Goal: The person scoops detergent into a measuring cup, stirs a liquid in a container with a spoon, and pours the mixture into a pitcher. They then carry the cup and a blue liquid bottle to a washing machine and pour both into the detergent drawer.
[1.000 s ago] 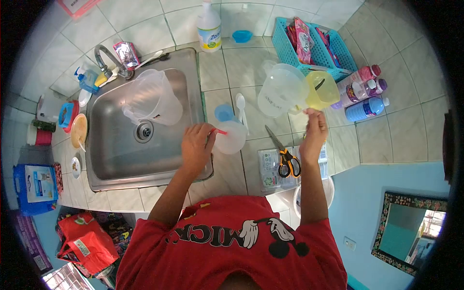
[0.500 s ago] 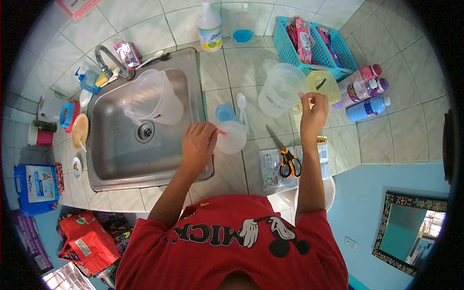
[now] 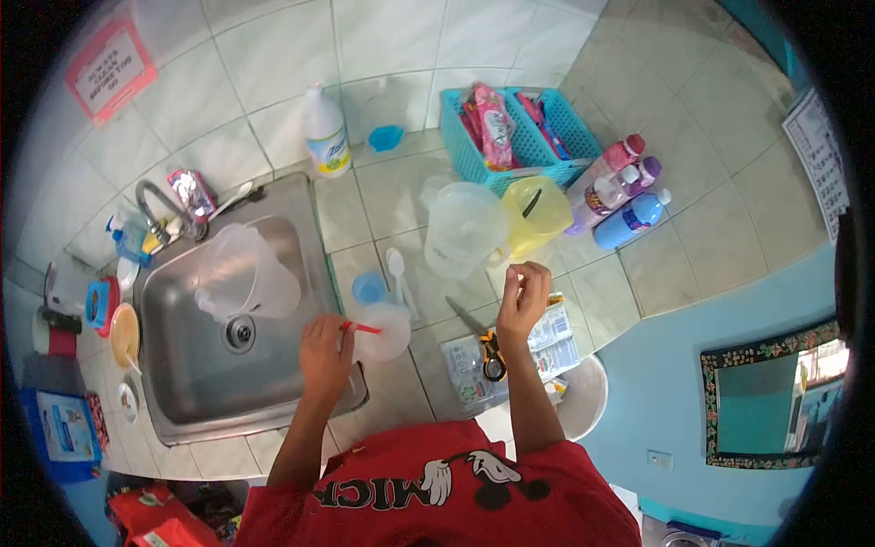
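Note:
My left hand [image 3: 326, 356] is closed at the sink's right edge, its thumb and fingers on a thin red stick [image 3: 366, 328]. The stick reaches over a round whitish translucent container [image 3: 385, 339]. Over the counter, my right hand [image 3: 523, 303] has its fingers curled in to the thumb; anything between them is too small to make out. Beyond it stand a yellow pitcher [image 3: 536, 217] and a clear, lidded-looking pitcher [image 3: 463, 228]. Scissors [image 3: 492, 354] with orange-black handles lie on a flattened printed packet [image 3: 552, 339], near my right wrist. A blue cup [image 3: 368, 288] and a white spoon [image 3: 396, 264] are beside the whitish container.
To the left, a clear pitcher [image 3: 244, 278] lies in the steel sink [image 3: 182, 401]. At the back are a bleach-type bottle [image 3: 326, 137] and a turquoise basket [image 3: 547, 173] of sachets. Several coloured bottles [image 3: 631, 219] lie at the right. A white bin [image 3: 588, 401] stands below the counter edge.
My right hand has drawn back from the pitchers, toward my body, and its fingers have curled in. More of the red stick shows from my left hand. The view has shifted.

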### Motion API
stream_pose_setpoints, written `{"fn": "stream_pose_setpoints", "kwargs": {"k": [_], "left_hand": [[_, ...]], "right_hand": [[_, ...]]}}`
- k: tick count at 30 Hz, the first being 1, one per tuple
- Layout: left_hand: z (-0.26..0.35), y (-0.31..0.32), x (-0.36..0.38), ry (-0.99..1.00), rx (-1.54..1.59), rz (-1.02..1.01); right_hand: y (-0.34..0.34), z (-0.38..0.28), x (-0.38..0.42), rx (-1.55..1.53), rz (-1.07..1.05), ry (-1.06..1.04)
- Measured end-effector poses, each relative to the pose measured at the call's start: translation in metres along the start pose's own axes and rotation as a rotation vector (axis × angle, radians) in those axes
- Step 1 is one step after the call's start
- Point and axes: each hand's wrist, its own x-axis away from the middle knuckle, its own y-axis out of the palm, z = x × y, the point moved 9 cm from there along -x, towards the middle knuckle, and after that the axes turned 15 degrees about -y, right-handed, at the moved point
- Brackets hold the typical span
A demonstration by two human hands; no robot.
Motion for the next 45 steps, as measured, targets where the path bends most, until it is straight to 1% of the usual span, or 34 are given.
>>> {"fn": "stream_pose_setpoints", "kwargs": {"k": [4, 6, 7, 9, 10, 12, 13, 15, 16, 18, 19, 21, 22, 25, 27, 28, 30, 31, 33, 34, 36, 37, 39, 40, 42, 43, 44, 45], "left_hand": [[0.012, -0.009, 0.003, 0.074, -0.096, 0.019], [0.006, -0.002, 0.006, -0.031, -0.025, -0.073], [0.008, 0.002, 0.007, -0.034, -0.026, -0.075], [0.008, 0.004, 0.005, -0.071, 0.114, -0.038], [0.008, 0.005, 0.003, -0.078, 0.112, -0.039], [0.026, -0.004, 0.001, 0.137, 0.014, 0.084], [0.025, -0.005, -0.004, 0.115, 0.0, 0.074], [0.027, -0.009, -0.003, 0.16, -0.071, 0.037], [0.022, -0.01, 0.001, 0.131, -0.093, 0.029], [0.015, -0.006, 0.0, 0.067, -0.035, -0.039], [0.015, -0.004, 0.001, 0.075, -0.03, -0.035], [0.003, 0.004, 0.004, -0.061, 0.111, -0.058], [0.008, 0.004, 0.004, -0.035, 0.126, -0.051], [0.015, 0.0, -0.002, 0.01, 0.125, -0.007], [0.018, -0.006, -0.003, 0.133, -0.032, 0.08], [0.017, -0.008, -0.003, 0.145, -0.026, 0.085], [0.01, -0.004, -0.003, 0.095, -0.156, 0.021], [0.012, -0.005, 0.0, 0.096, -0.155, 0.02], [0.012, -0.008, 0.005, 0.024, 0.01, -0.008], [0.015, -0.006, 0.007, 0.019, 0.009, -0.008], [0.011, -0.001, 0.005, -0.099, 0.133, -0.043], [0.008, 0.001, 0.002, -0.107, 0.128, -0.042], [0.012, -0.003, 0.0, 0.044, -0.022, 0.049], [0.006, -0.006, 0.001, 0.01, -0.046, 0.034], [0.013, -0.009, -0.001, 0.105, -0.081, 0.005], [0.01, -0.009, 0.001, 0.076, -0.099, -0.002], [0.009, -0.008, 0.002, 0.057, -0.054, -0.026], [0.009, -0.007, 0.005, 0.039, -0.005, -0.05]], "right_hand": [[-0.007, 0.007, 0.006, 0.018, 0.023, 0.002], [-0.007, 0.009, 0.009, -0.034, 0.034, 0.051], [-0.006, 0.008, 0.01, -0.035, 0.032, 0.053], [-0.004, -0.001, 0.009, -0.084, 0.049, -0.007], [-0.003, -0.002, 0.01, -0.086, 0.043, -0.004], [0.003, -0.003, 0.014, -0.084, 0.004, 0.054], [0.005, -0.002, 0.016, -0.094, -0.016, 0.071], [0.004, -0.009, 0.017, -0.08, -0.037, -0.025], [0.007, -0.006, 0.022, -0.107, -0.05, 0.056], [0.01, -0.009, 0.029, -0.117, -0.086, 0.078], [0.009, -0.008, 0.031, -0.113, -0.079, 0.072], [0.012, -0.014, 0.037, -0.053, -0.13, -0.075], [0.015, -0.008, 0.042, -0.098, -0.166, 0.003], [0.013, -0.014, 0.036, -0.047, -0.125, -0.073], [0.013, -0.007, 0.034, -0.058, -0.111, 0.01], [0.012, -0.005, 0.031, -0.053, -0.1, 0.004], [0.011, -0.004, 0.029, -0.063, -0.083, -0.014], [0.011, -0.003, 0.028, -0.062, -0.083, -0.014], [0.011, -0.003, 0.029, -0.044, -0.08, -0.012], [0.011, -0.004, 0.031, -0.047, -0.085, -0.011], [0.015, -0.004, 0.033, -0.066, -0.1, 0.012], [0.016, -0.005, 0.033, -0.071, -0.107, 0.015], [0.019, -0.01, 0.033, -0.1, -0.137, -0.027], [0.018, -0.008, 0.035, -0.088, -0.153, -0.037], [0.016, -0.008, 0.035, -0.068, -0.161, -0.03], [0.015, -0.006, 0.037, -0.078, -0.168, 0.019], [0.016, -0.001, 0.04, -0.085, -0.172, 0.065], [0.016, 0.0, 0.041, -0.065, -0.169, 0.016]]}}
